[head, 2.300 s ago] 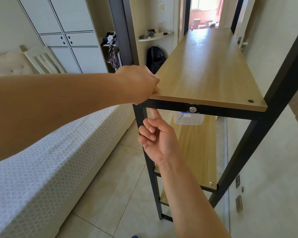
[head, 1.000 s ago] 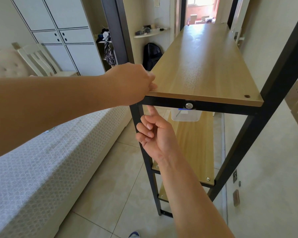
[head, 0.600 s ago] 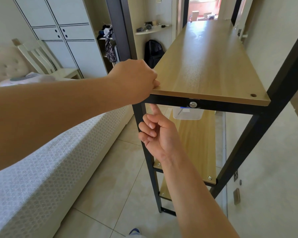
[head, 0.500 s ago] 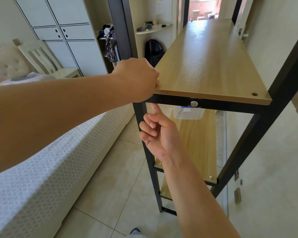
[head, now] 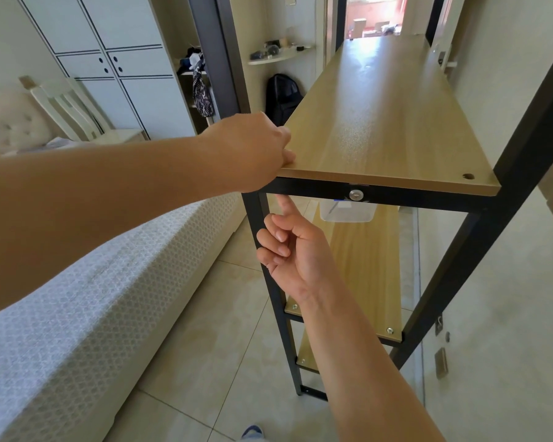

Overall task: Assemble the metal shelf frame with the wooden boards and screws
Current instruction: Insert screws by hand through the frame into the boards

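The black metal shelf frame stands upright in front of me, with a silver bolt in its near crossbar. The top wooden board lies on that crossbar and has an empty hole at its near right corner. My left hand sits on the near left corner with curled fingers and its thumb on the board. That corner and anything under the fingers are hidden. My right hand is below, index finger pointing up against the crossbar's underside, other fingers curled. The lower board carries corner screws.
A clear plastic box sits on the lower board. A bed runs along the left, close to the frame. A white chair, wardrobe and black backpack stand behind. Small metal parts lie by the right wall.
Both hands stay in the same places at the board's near left corner. Only the view has shifted slightly.
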